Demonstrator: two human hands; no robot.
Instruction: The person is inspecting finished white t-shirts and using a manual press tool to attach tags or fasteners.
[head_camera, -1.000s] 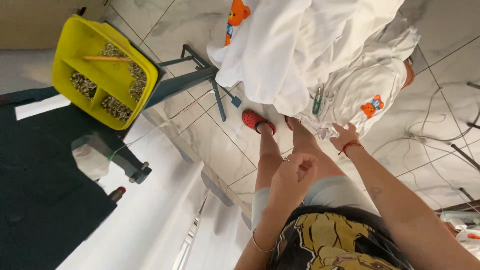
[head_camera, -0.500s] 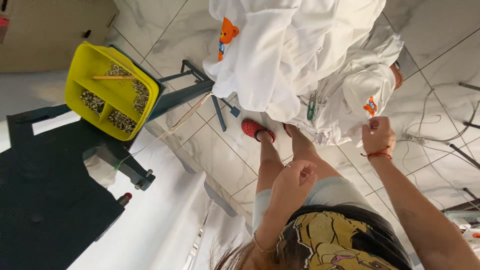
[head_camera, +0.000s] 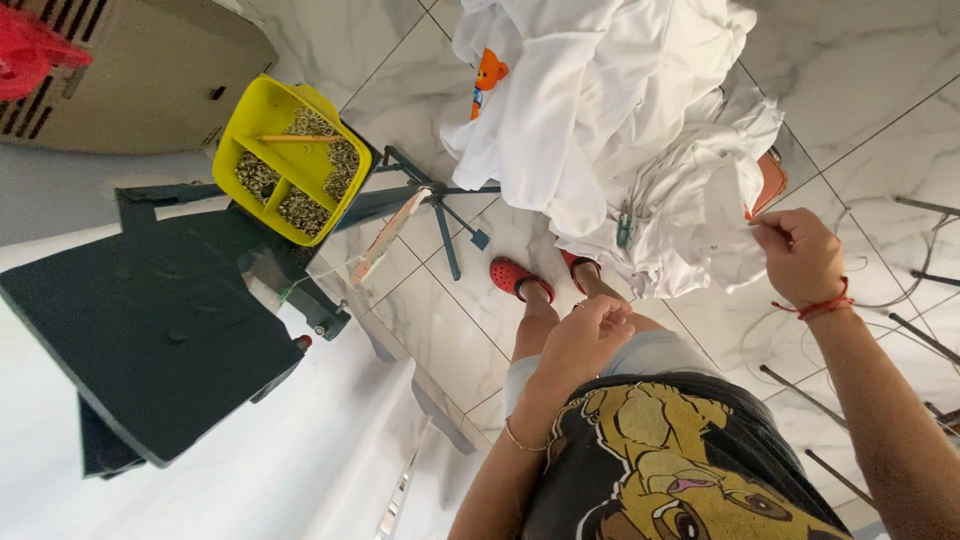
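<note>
A heap of white garments, one with an orange bear print, lies on the marble floor in front of my feet in red clogs. My right hand, with a red string at the wrist, is raised at the right and pinches the edge of a white garment from the heap. My left hand rests curled over my thigh with its fingers closed; I see nothing in it. A thin bracelet sits on that wrist.
A yellow divided tray of small metal rings with a stick across it sits on a dark green machine stand at left. Behind it stands a beige cabinet. Cables and thin metal legs cross the floor at right.
My right hand has risen and moved right, drawing the white garment's edge with it. The left hand stays over my thigh. The view has tilted, showing more of the stand.
</note>
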